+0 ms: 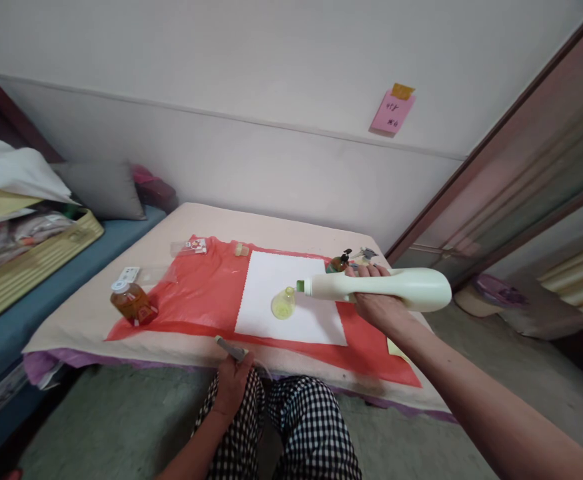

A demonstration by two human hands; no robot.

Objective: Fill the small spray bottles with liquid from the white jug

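Lap: checkered black-and-white trousers fill the bottom of the head view, knees against the near edge of the counter
Left hand: rests by the left knee at the counter's near edge, fingers curled shut around a small grey object whose end sticks up past the thumb — what it is cannot be told
Right hand: arm stretched out over the right side of the counter, fingers clamped around the middle of a white bottle
White bottle: held lying sideways in the air, its green neck pointing left, uncapped as far as can be seen
Yellow funnel-like piece: sits on the white sheet, just below and left of the bottle's neck, near it but apart
White sheet: lies flat on a red plastic sheet that covers the middle of the counter
Amber bottle: stands tilted at the red sheet's left corner, white cap on top — well apart from both hands
Small brown pump bottle: behind the right hand, partly hidden by the fingers
Small packets: at the far left of the red sheet
Wall: a pink note stuck above the counter
Left side: a bed with a yellow basket and a grey cushion
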